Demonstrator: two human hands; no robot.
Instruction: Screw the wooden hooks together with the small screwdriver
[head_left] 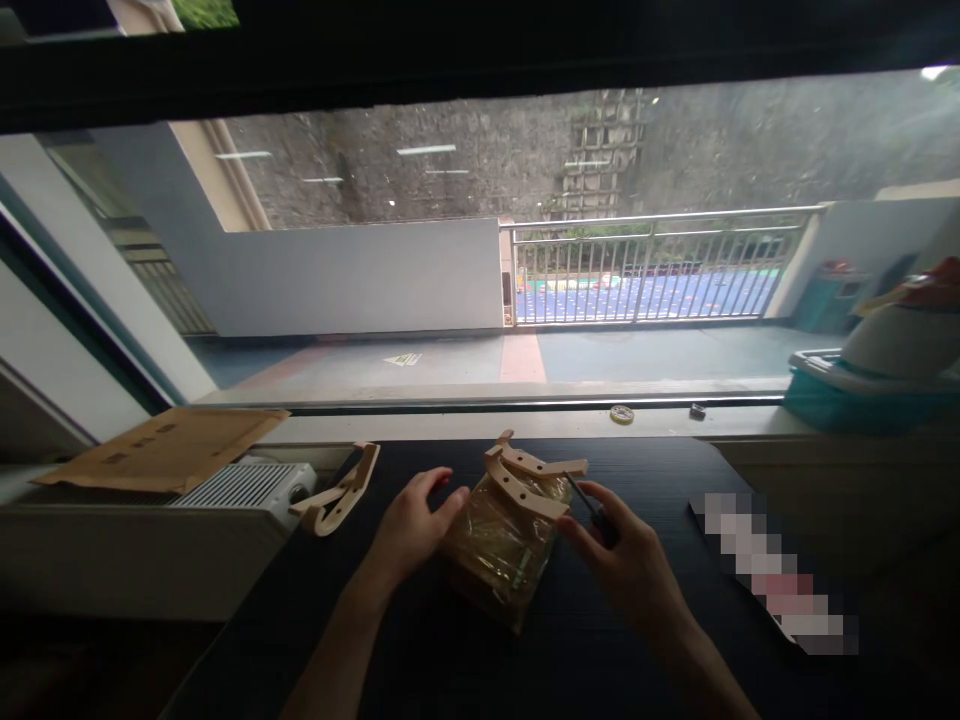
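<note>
Holding slim tool (587, 504), right grip (628, 548) curled, left grip (415, 522) parted

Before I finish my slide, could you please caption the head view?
Right hand holding a slim dark tool by curved wooden pieces on a shiny package, left hand nearby.

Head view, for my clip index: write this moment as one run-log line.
left hand: open beside tape-wrapped box | right hand: holding thin dark tool | wooden pieces: over box, more farther left
</note>
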